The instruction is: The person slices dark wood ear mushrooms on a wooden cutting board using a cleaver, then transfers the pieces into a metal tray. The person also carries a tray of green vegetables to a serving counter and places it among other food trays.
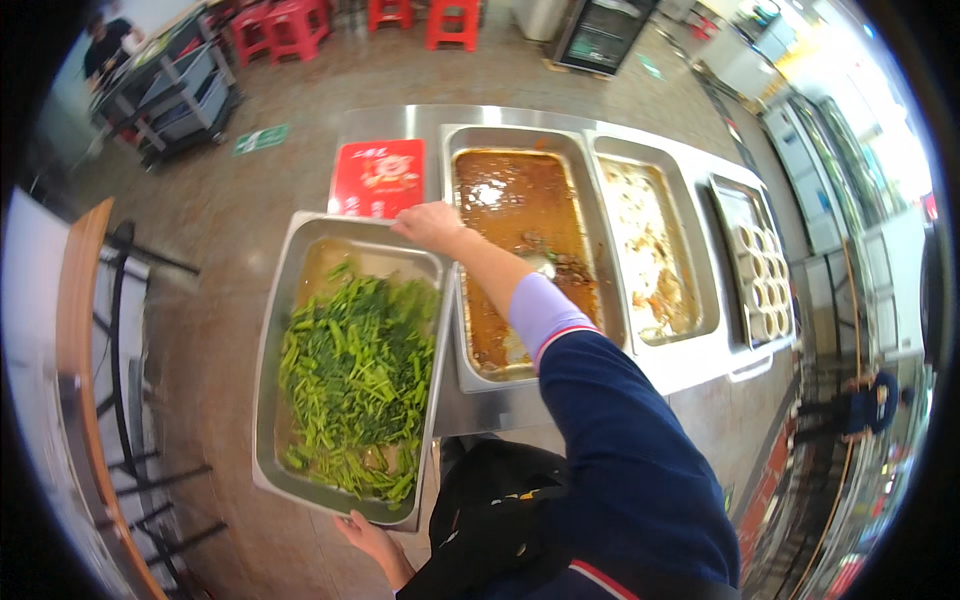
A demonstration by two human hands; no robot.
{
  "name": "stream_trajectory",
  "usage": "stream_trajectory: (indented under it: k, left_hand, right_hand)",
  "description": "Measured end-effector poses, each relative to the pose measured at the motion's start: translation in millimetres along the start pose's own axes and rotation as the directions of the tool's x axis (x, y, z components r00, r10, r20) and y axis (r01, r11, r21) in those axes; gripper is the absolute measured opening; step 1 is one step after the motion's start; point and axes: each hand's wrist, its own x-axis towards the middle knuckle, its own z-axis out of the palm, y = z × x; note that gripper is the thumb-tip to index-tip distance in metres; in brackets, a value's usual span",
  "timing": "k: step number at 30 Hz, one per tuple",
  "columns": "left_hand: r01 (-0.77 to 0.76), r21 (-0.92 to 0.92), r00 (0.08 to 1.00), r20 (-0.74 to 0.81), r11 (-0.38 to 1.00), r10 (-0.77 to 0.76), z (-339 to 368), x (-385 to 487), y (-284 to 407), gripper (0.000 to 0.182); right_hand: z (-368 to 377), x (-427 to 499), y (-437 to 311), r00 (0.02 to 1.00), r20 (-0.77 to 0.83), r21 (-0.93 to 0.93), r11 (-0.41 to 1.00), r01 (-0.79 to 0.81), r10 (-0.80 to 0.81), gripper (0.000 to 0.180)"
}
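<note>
A deep stainless steel food pan (442, 315) of cooked leafy greens (360, 375) in thin liquid is held at the left end of a steel table. My right hand (431, 225) grips its far rim, the arm crossing over the neighbouring pan. At the near end, my left hand (371, 541) holds the rim from below, its fingers partly hidden. Beside it on the table stands a second steel pan (616, 300) of brown sauce with bits of food. A red printed sign (379, 176) bearing writing lies behind the greens pan, partly covered by it.
Further right are a pan (709, 300) of pale food and a metal tray (735, 199) with several white cups (765, 292). A wooden counter (79, 300) with black stools stands left. A grey cart (180, 94), red stools (452, 22) and two other people are farther off.
</note>
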Motion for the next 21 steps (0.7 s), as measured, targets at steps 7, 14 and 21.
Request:
stream_trajectory:
  k: [7,14,21]
  left_hand:
    - [0.338,0.254,0.916,0.133,0.906,-0.379,-15.9,-17.8,10.6,0.062]
    - [0.487,0.138,0.824,0.254,0.862,-0.506,-19.2,-24.4,-4.7,0.055]
    - [0.409,0.176,0.888,0.148,0.895,-0.435,-5.5,-49.3,11.3,0.038]
  right_hand:
    - [8.3,-0.7,-3.5,0.987,-0.115,-0.279,0.957,0.075,-0.111,0.03]
    - [4.1,16.0,-18.8,0.99,-0.085,-0.325,0.942,0.078,-0.111,0.03]
    - [3.4,26.1,-27.5,0.99,-0.091,-0.296,0.952,0.078,-0.109,0.03]
